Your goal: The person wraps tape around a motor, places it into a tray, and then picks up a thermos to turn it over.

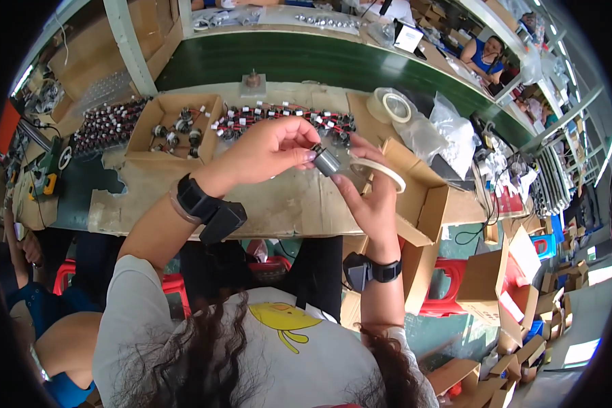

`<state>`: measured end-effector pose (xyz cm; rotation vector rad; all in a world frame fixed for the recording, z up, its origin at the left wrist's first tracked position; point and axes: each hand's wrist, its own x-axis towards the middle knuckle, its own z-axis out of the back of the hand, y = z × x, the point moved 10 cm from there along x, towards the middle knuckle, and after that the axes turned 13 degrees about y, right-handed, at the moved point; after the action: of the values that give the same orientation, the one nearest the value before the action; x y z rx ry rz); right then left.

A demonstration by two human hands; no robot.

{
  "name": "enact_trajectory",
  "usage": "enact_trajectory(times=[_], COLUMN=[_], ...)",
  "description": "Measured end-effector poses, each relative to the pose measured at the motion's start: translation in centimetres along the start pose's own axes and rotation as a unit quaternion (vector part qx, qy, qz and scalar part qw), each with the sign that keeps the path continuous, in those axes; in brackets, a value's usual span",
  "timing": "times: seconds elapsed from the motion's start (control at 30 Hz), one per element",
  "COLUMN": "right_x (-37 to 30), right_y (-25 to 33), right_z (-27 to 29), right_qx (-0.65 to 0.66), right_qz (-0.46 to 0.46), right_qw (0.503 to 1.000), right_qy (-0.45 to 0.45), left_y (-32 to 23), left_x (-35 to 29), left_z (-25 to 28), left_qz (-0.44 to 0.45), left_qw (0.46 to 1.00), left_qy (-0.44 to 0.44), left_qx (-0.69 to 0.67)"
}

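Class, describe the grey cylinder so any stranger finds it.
Start at the long brown workbench. Above its middle, between the left hand and right hand, is the short grey cylinder. Unlike the pale ring on the right hand, it is dark and pinched by the left.

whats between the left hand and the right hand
In the head view, a grey metal cylinder lies between them, pinched by the left hand. The thumb of the right hand is near its lower end; whether it touches is unclear.
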<state>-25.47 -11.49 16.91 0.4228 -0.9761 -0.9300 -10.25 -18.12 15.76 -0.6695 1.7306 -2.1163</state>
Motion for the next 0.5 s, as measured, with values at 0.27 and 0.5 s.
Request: enact_trajectory(times=[0.27, 0.5], right_x=[-0.2, -1.7], right_y=[1.1, -1.2], right_z=[-2.7, -3.2], right_qx=[0.169, 0.34], right_qz=[-0.012, -0.056], right_qw=[0.985, 0.938], right_qy=[0.022, -0.031], left_y=[1.0, 1.5], left_x=[-2.0, -3.7], left_z=[-0.1, -2.2], left_qz=[0.0, -0.07], left_qw=[0.999, 0.929], left_qy=[-0.036, 0.01], left_qx=[-0.03, -0.364])
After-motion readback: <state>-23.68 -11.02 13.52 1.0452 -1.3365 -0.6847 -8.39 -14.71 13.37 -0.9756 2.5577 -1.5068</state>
